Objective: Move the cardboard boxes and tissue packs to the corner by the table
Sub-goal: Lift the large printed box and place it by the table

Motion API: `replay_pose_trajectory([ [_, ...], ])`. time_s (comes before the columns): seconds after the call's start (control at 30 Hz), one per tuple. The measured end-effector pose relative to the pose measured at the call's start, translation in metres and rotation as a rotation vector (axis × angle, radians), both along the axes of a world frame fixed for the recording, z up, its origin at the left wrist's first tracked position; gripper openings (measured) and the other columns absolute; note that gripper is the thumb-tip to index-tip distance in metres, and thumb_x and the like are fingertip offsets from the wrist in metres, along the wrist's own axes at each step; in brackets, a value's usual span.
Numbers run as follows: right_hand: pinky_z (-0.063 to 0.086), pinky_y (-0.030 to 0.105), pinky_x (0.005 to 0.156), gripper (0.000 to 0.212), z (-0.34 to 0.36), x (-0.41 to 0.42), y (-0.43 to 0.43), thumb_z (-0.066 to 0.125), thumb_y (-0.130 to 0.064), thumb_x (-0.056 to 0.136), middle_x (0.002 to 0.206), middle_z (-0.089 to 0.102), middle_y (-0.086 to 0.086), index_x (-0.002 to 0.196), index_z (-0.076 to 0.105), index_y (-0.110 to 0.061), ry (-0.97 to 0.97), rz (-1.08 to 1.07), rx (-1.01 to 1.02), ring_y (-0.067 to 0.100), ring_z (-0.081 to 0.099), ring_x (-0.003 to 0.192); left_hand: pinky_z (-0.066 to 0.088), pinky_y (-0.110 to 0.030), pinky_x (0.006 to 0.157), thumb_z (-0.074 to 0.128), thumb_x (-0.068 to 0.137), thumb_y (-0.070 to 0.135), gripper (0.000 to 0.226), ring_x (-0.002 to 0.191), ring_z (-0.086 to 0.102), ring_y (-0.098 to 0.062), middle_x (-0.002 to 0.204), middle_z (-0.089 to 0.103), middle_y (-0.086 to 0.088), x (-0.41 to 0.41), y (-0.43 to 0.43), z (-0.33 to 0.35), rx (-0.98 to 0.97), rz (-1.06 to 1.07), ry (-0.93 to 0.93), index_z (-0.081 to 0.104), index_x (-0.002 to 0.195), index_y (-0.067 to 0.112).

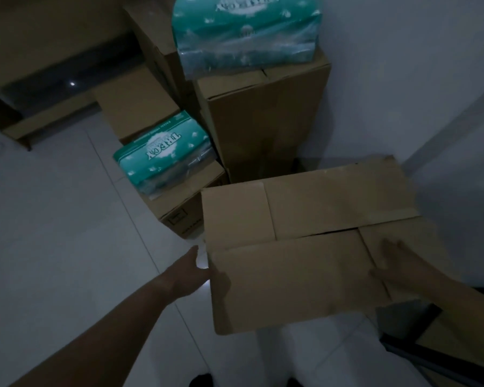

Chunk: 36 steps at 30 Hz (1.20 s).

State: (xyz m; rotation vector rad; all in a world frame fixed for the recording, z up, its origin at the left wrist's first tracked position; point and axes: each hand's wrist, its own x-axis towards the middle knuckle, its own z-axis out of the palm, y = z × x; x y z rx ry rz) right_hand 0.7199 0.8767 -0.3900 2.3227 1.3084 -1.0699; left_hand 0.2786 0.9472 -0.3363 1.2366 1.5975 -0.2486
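A closed brown cardboard box [299,247] is held in front of me above the white floor. My left hand [192,272] presses against its left side, fingers hidden behind the edge. My right hand [394,263] lies flat on the box's top right flap, blurred. Beyond it stands a tall cardboard box [266,127] against the wall, with a green tissue pack [243,32] on top. A second green tissue pack [165,155] rests on a low cardboard box [179,208] to the left.
More cardboard boxes [134,107] stand stacked behind the low one. A flattened piece of cardboard [39,127] lies by dark furniture at upper left. The wall [403,79] runs along the right. A dark frame [430,356] is at lower right. White tiled floor [53,219] spreads left.
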Motion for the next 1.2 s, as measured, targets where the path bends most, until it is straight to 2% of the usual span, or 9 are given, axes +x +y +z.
replay_pose_trajectory([
  [0.23, 0.018, 0.031, 0.117, 0.095, 0.176, -0.123, 0.046, 0.062, -0.049, 0.087, 0.164, -0.001, 0.006, 0.156, 0.001, -0.023, 0.197, 0.199, 0.224, 0.023, 0.007, 0.150, 0.026, -0.025, 0.111, 0.059, 0.091, 0.035, 0.072, 0.140, 0.032, -0.020, 0.156, 0.028, -0.007, -0.056, 0.004, 0.164, 0.395, -0.165, 0.190, 0.023, 0.150, 0.014],
  [0.43, 0.014, 0.047, 0.120, 0.093, 0.370, -0.231, 0.065, 0.057, -0.053, 0.087, 0.164, -0.007, 0.005, 0.155, -0.002, -0.030, 0.145, 0.475, 0.449, 0.027, -0.002, 0.151, 0.031, -0.029, 0.111, 0.061, 0.089, 0.036, 0.067, 0.137, 0.038, -0.018, 0.152, 0.036, -0.004, -0.125, -0.007, 0.338, 0.745, -0.099, 0.278, 0.033, 0.146, 0.017],
  [0.5, 0.015, 0.050, 0.119, 0.093, 0.425, -0.268, 0.062, 0.057, -0.056, 0.086, 0.164, 0.001, 0.004, 0.155, 0.003, -0.029, 0.132, 0.550, 0.503, 0.027, 0.002, 0.150, 0.033, -0.031, 0.110, 0.059, 0.089, 0.040, 0.065, 0.136, 0.039, -0.017, 0.152, 0.036, -0.001, -0.149, -0.017, 0.388, 0.813, -0.075, 0.301, 0.034, 0.146, 0.019],
  [0.57, 0.020, 0.052, 0.117, 0.092, 0.471, -0.306, 0.058, 0.060, -0.057, 0.082, 0.162, 0.013, 0.005, 0.155, 0.011, -0.027, 0.125, 0.613, 0.575, 0.027, 0.011, 0.149, 0.034, -0.032, 0.110, 0.057, 0.090, 0.041, 0.064, 0.136, 0.039, -0.018, 0.152, 0.036, 0.000, -0.177, -0.029, 0.433, 0.876, -0.070, 0.323, 0.034, 0.145, 0.020],
  [0.63, 0.018, 0.047, 0.119, 0.094, 0.510, -0.349, 0.050, 0.062, -0.054, 0.083, 0.164, 0.009, 0.006, 0.155, 0.009, -0.027, 0.115, 0.637, 0.602, 0.027, 0.009, 0.150, 0.033, -0.033, 0.110, 0.055, 0.091, 0.042, 0.063, 0.137, 0.038, -0.019, 0.152, 0.035, -0.001, -0.212, -0.044, 0.470, 0.907, -0.094, 0.354, 0.035, 0.145, 0.019],
  [0.73, 0.014, 0.047, 0.121, 0.094, 0.554, -0.415, 0.044, 0.062, -0.053, 0.084, 0.164, -0.001, 0.004, 0.155, 0.005, -0.031, 0.072, 0.656, 0.625, 0.028, 0.000, 0.151, 0.032, -0.038, 0.113, 0.054, 0.091, 0.044, 0.064, 0.139, 0.035, -0.021, 0.155, 0.030, -0.002, -0.274, -0.064, 0.511, 0.947, -0.098, 0.416, 0.034, 0.146, 0.019],
  [0.83, 0.019, 0.051, 0.119, 0.097, 0.586, -0.479, 0.044, 0.063, -0.057, 0.081, 0.164, 0.002, 0.006, 0.155, 0.008, -0.030, 0.014, 0.712, 0.688, 0.032, 0.003, 0.150, 0.034, -0.044, 0.111, 0.055, 0.089, 0.044, 0.063, 0.135, 0.040, -0.022, 0.151, 0.035, 0.000, -0.342, -0.080, 0.538, 0.967, -0.076, 0.416, 0.036, 0.144, 0.020],
  [1.03, 0.015, 0.052, 0.119, 0.098, 0.621, -0.577, 0.034, 0.060, -0.061, 0.082, 0.164, -0.002, 0.006, 0.155, 0.002, -0.032, -0.044, 0.702, 0.704, 0.030, -0.001, 0.150, 0.034, -0.031, 0.108, 0.057, 0.089, 0.043, 0.065, 0.135, 0.039, -0.022, 0.150, 0.038, -0.005, -0.458, -0.099, 0.570, 1.042, -0.089, 0.428, 0.038, 0.144, 0.013],
  [1.2, 0.013, 0.052, 0.120, 0.100, 0.627, -0.628, 0.040, 0.057, -0.067, 0.079, 0.164, -0.003, 0.007, 0.155, 0.002, -0.033, -0.144, 0.659, 0.699, 0.031, -0.003, 0.150, 0.031, -0.038, 0.114, 0.053, 0.091, 0.047, 0.070, 0.142, 0.029, -0.022, 0.156, 0.029, -0.005, -0.525, -0.091, 0.582, 1.009, -0.114, 0.441, 0.031, 0.148, 0.014],
])
